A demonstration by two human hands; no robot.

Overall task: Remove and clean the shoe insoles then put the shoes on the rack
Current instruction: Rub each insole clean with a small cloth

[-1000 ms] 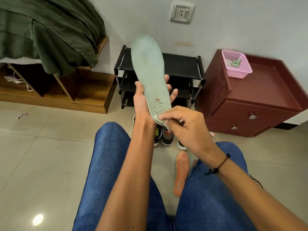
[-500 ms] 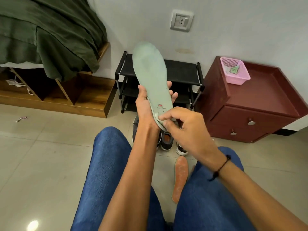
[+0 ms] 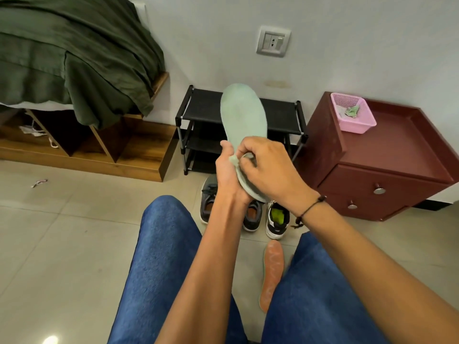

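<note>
Our left hand (image 3: 227,175) grips green insole (image 3: 243,115) upright; our right hand (image 3: 268,167) pinches cloth (image 3: 234,160) against it.

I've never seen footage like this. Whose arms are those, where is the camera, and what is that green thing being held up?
No machine here: a person wears one camera on their head, looking down past their blue-jeaned knees. The left hand grips a pale green foam insole upright, while the right hand holds a small wad of pale cloth against it. On the tiled floor lie an orange insole and three shoes, one with a lime-green lining. Behind stands a black shoe rack.
</note>
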